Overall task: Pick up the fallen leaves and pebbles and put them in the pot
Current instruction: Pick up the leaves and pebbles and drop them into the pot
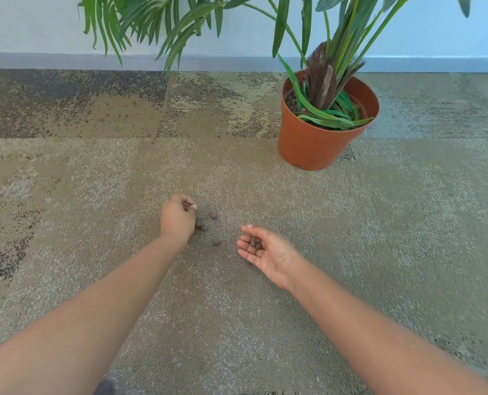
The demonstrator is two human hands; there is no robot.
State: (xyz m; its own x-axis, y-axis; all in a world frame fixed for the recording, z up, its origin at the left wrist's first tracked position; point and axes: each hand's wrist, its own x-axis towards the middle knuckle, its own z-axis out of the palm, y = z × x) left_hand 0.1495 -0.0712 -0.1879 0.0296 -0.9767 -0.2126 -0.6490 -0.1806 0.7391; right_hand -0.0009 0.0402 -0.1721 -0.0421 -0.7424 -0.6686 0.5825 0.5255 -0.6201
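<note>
The left hand (177, 219) is being held knuckles-up over the carpet (379, 223), its fingers curled down and pinched together at the tips; whether a pebble is caught between them cannot be told. Loose brown pebbles (213, 214) are lying scattered on the carpet just beside that hand, round, with no long axis to be made out. The right hand (265, 252) is being held palm-up and cupped, fingers slightly spread and pointing left; a few gathered pebbles (255, 243) are being cradled on its fingers. The orange pot (317, 143) is standing upright well beyond the hands, to the right; green leaves (331, 115) are draped inside it, their long axes running roughly left to right across the rim.
</note>
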